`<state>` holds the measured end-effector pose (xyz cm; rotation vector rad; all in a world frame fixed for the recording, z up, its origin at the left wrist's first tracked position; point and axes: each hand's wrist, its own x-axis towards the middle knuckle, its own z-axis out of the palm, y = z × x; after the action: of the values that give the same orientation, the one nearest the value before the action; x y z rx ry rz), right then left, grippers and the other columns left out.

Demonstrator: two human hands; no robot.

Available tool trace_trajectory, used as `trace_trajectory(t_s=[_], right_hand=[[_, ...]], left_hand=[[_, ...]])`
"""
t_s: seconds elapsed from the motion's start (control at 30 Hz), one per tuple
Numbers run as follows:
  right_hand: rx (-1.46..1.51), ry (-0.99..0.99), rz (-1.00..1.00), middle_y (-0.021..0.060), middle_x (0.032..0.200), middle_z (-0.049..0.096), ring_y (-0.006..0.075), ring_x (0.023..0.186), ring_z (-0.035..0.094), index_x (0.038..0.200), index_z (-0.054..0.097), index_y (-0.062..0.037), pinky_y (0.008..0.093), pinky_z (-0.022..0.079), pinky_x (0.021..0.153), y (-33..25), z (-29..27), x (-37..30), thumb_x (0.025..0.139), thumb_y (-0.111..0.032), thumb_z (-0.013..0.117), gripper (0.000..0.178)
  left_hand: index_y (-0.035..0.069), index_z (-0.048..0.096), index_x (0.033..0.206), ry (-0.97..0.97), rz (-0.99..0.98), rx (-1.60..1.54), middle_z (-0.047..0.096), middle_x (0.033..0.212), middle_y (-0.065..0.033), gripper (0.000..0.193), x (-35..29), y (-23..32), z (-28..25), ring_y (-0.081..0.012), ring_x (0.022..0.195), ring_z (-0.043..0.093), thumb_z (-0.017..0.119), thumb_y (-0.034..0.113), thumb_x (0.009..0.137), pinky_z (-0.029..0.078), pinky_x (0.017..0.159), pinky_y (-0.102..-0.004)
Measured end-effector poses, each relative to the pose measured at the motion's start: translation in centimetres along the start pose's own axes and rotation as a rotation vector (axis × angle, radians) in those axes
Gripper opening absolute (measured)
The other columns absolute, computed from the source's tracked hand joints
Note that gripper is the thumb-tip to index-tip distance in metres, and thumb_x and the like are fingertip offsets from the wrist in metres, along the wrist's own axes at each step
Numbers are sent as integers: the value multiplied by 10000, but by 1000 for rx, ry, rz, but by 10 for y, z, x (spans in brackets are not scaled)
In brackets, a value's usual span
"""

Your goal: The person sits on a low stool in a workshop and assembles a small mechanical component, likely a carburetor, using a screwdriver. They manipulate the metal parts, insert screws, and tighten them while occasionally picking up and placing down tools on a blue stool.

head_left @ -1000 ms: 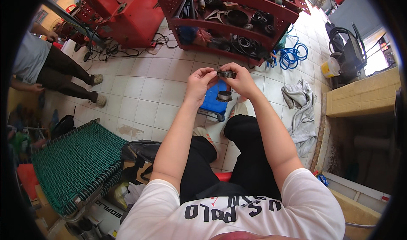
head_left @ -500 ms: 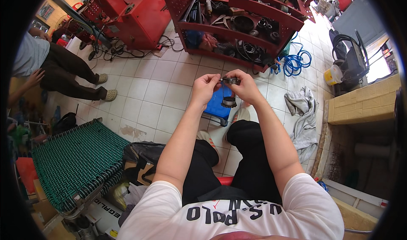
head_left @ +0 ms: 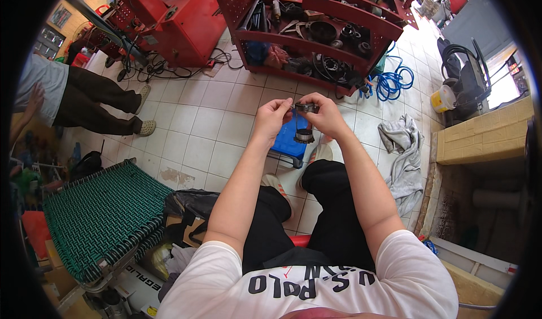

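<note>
Both my hands are raised in front of me, above a small blue plastic stool point(head_left: 289, 145). My right hand point(head_left: 325, 115) grips the upper end of a dark metal part point(head_left: 305, 108) between thumb and fingers. From that part hangs a round metal ring with a toothed lower edge point(head_left: 305, 136), joined to it by thin uprights. Close against its left side, my left hand point(head_left: 272, 119) is closed in a pinch. Whatever lies between those fingertips is too small to make out.
Ahead stands a red tool cart point(head_left: 316, 42) loaded with metal parts. A blue hose point(head_left: 395, 83) and grey cloth point(head_left: 402, 155) lie on the tiled floor at right. A green woven seat point(head_left: 104, 217) is at left. Another person point(head_left: 84, 90) stands at far left.
My hands and the metal part stay almost in place. At far left, the other person's legs and arm have shifted slightly.
</note>
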<state>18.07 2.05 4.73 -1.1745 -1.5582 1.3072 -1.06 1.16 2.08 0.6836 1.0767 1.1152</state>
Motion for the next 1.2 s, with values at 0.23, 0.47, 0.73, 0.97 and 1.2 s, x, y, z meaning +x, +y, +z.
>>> trace_trajectory(t_s=[0.23,0.47,0.73,0.97,1.2], right_hand=[[-9,-7,45,94,994,679,148,635,682,1080,670,38,294,547,556,-5,-1,0,839,-6,726,251],[-22,0,20,96,1016,666,161,645,698,1078,670,48,296,553,560,0,-2,1,823,8,716,262],[-87,20,-60,55,996,693,121,669,676,1122,660,14,270,555,561,-1,-1,0,882,-62,764,272],[2,1,17,55,986,692,103,647,656,1097,646,12,266,535,544,0,-1,2,876,-59,760,259],[49,25,2,73,982,698,113,591,648,1078,620,13,269,504,527,-5,1,1,846,-24,739,263]], left_hand=[[41,684,1091,-52,110,-23,705,1009,-31,151,-3,3,3,-109,882,674,734,118,970,575,810,-244],[31,671,1129,-94,163,-7,716,1070,-56,179,0,0,1,-122,956,679,724,78,965,572,870,-266],[43,639,1193,-52,142,-143,704,1083,-52,245,-1,2,4,-130,976,665,719,123,976,556,892,-299],[54,681,1131,-19,62,-91,703,1028,-22,193,-2,4,3,-110,879,661,722,172,985,566,831,-281],[37,678,1152,-67,113,-91,701,1017,-30,211,0,1,0,-112,902,672,738,123,968,577,822,-263]])
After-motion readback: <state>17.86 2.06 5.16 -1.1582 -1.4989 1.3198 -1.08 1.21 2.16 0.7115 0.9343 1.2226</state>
